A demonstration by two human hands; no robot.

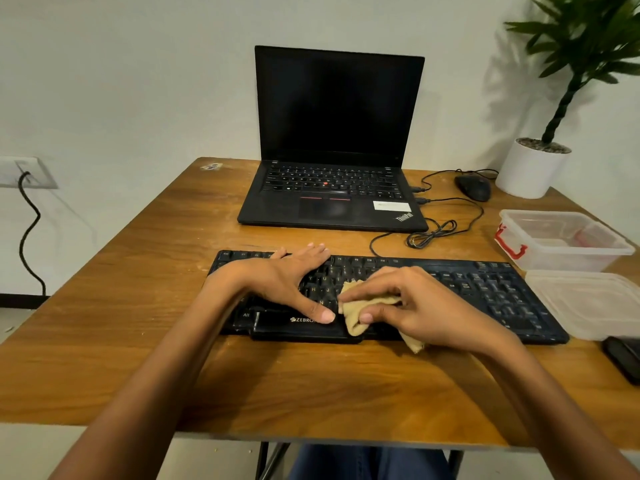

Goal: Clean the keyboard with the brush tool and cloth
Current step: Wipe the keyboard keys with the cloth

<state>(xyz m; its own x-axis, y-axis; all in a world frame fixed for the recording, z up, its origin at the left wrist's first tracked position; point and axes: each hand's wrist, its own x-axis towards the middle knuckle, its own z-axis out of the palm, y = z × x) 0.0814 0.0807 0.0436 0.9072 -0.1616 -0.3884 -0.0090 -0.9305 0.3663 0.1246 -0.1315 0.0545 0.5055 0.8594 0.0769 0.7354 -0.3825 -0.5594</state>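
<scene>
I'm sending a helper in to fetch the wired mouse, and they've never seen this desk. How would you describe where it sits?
Start at the open black laptop at the back of the wooden table. Look right of it, toward the white plant pot. The mouse lies just left of that pot: small, black and rounded, with a thin black cable.

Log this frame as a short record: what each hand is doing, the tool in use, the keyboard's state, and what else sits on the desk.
left hand: left hand lies flat on the keyboard, steadying it
right hand: right hand pinches the cloth against the keys
tool in use: tan cloth, bunched; no brush visible
keyboard: black, flat on the wooden desk, near the front edge
behind: open laptop, screen dark
right side: mouse, clear container, separate lid, potted plant
</scene>
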